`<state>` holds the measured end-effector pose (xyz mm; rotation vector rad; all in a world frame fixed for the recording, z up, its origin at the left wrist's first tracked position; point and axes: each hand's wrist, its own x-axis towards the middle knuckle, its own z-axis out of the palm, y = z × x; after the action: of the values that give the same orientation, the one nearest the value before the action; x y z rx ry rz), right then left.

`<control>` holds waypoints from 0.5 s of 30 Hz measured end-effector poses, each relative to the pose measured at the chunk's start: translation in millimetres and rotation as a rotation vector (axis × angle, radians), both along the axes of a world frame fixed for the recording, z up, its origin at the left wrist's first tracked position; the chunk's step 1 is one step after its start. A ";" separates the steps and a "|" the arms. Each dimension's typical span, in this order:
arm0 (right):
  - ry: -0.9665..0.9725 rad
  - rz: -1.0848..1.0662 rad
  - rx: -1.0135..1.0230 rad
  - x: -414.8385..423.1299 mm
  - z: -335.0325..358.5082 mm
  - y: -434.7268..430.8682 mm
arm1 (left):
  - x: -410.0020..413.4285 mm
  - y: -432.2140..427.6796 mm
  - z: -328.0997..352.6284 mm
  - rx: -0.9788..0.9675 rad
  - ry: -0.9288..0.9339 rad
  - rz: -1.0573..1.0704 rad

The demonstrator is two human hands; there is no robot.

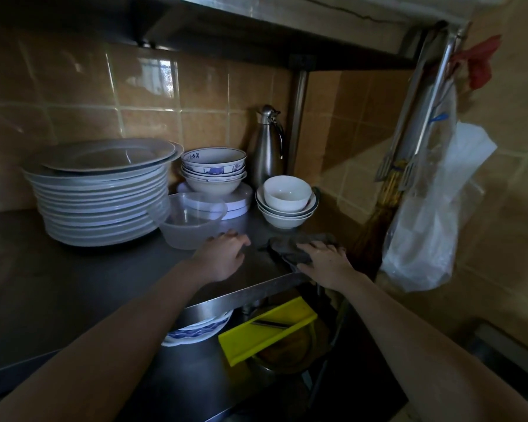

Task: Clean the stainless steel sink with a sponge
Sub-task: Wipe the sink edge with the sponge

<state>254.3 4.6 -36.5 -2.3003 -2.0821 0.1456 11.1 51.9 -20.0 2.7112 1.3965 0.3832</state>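
A dark grey cloth (290,249) lies crumpled at the right front corner of the stainless steel counter (73,284). My right hand (325,263) rests flat on it, fingers pressing the fabric. My left hand (224,254) lies palm down on the bare counter just left of the cloth, fingers spread, next to a clear plastic bowl (192,220). No sponge and no sink basin can be made out in this dim view.
A tall stack of white plates (101,193), stacked bowls (214,170), more bowls (287,202) and a steel flask (267,147) crowd the back. Below the counter edge sit a yellow tray (265,330) and a blue-patterned plate (195,330). A plastic bag (430,214) hangs at right.
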 end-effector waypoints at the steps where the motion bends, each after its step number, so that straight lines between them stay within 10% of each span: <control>1: 0.007 -0.007 -0.003 0.2 -0.4 0.6 | 0.5 0.9 -0.6 -0.005 -0.005 -0.001; 15: -0.182 0.011 0.168 -8.9 0.2 7.5 | -1.4 0.2 -8.0 -0.036 -0.042 -0.036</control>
<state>245.3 12.1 -36.3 -2.2778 -2.0950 -0.2384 9.6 52.1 -28.0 2.6792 1.3289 0.4065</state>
